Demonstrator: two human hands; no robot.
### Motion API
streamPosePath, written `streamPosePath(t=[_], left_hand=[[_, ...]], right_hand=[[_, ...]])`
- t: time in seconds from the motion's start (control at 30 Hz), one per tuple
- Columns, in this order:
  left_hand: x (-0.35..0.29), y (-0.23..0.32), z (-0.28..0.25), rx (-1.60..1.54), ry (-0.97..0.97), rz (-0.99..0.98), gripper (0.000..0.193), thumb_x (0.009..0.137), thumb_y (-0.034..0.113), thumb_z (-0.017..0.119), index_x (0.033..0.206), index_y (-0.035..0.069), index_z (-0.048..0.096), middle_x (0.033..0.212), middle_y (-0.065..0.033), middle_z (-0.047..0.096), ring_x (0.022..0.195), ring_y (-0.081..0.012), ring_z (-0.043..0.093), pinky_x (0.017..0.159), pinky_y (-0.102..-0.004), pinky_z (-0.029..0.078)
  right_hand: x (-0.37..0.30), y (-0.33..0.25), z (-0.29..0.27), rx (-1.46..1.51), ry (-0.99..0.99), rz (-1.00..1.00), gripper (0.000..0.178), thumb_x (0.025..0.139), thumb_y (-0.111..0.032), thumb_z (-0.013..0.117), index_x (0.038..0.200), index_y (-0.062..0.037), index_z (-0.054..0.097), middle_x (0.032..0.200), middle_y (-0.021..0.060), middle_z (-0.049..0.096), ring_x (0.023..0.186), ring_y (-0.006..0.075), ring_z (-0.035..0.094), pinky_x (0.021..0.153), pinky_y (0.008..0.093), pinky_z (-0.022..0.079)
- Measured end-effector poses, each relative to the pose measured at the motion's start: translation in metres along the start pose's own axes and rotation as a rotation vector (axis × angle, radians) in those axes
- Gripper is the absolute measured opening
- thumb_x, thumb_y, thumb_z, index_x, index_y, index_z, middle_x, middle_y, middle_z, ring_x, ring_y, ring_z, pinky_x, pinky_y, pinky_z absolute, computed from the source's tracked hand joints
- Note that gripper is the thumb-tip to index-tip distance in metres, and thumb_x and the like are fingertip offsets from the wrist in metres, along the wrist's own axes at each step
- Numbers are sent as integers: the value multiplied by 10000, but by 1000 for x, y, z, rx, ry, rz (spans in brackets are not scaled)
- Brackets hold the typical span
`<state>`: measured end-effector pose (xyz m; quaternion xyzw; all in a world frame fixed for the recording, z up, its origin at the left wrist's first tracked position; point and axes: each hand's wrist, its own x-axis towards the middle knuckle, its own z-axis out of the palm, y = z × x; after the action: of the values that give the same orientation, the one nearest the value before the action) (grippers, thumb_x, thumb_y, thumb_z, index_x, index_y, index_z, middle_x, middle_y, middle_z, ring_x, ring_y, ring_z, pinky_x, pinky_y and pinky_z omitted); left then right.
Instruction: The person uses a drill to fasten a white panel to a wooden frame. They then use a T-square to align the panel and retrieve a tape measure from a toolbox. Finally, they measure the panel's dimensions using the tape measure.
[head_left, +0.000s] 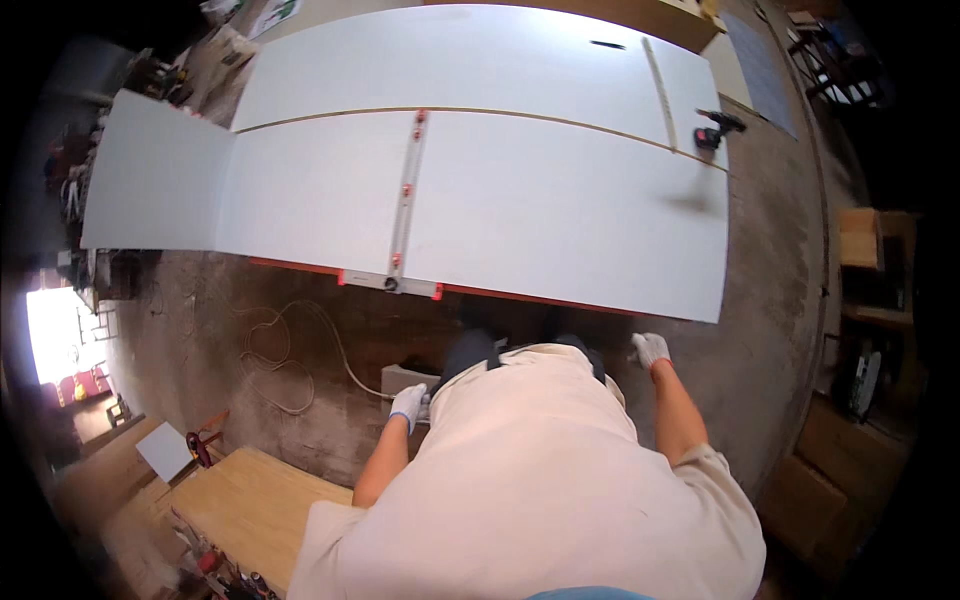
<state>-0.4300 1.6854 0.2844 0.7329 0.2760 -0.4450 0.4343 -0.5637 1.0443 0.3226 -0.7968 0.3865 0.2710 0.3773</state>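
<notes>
A: Where was the white board [570, 215], from your end?

B: Flat in front of the wearer, lengthwise L to R. The right hand [651, 349], gloved, was just off its near edge, towards the R end, apart from it AFAICT.

A: Fingers?

B: Looked curled in; cldn't tell how tightly, or if they held anything. The left hand [408, 403], also gloved, was lower, by a grey box [402, 377]. Touching or just beside, I cldn't tell. Its fingers looked bent, grip unclear too.

A: What was on the board?

B: A long metal ruler [403, 225] w/ red bits, laid across it L of centre, crosspiece at the near edge. A drill [712, 130] was up near the far R corner.

A: And further out?

B: A 2nd white panel [450, 65] along the far side, w/ a narrow strip [658, 90] and a small dark stick [607, 44] on it. A smaller side panel [160, 185] at the L end. On the floor [200, 335], L of the wearer, I saw a pale hose [345, 362] in loops. Lower L, a wooden table [250, 500].
</notes>
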Motion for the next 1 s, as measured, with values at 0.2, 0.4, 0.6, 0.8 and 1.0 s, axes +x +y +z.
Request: streamPosePath(t=[0.2,0.4,0.6,0.8,1.0], left_hand=[[55,82,-94,-159,31,-35,305,1032,390,627,1120,104,692,849,-39,682,665,-146,582,546,-329,485],[75,162,-139,-288,-29,-34,343,1039,402,624,1202,104,668,1026,-78,737,873,-221,672,789,-400,579],[115,119,-129,-230,-157,-97,237,1043,356,612,1024,123,646,857,-59,696,682,-205,649,586,-355,553],[97,112,-125,-34,-166,-248,315,1048,369,629,1208,98,647,903,-84,722,698,-248,690,588,-390,612],[112,137,-141,33,-81,-178,245,1058,391,609,1097,151,642,827,-31,703,591,-178,618,533,-351,550]], right_hand=[[-57,-49,72,19,10,69,472,953,-410,518,867,-12,758,897,249,741,881,434,713,805,515,527],[-96,-37,144,-68,-2,130,339,1010,-326,485,1035,-110,745,1081,226,728,1061,421,679,914,508,529],[-114,-42,141,130,155,259,516,935,-446,564,942,22,780,944,261,757,966,415,738,883,505,550],[-141,-75,135,401,205,373,486,963,-419,575,923,17,785,830,192,779,802,335,757,825,461,571],[-144,-46,170,87,163,246,492,946,-428,559,836,-8,789,807,214,762,790,335,751,787,475,565]])
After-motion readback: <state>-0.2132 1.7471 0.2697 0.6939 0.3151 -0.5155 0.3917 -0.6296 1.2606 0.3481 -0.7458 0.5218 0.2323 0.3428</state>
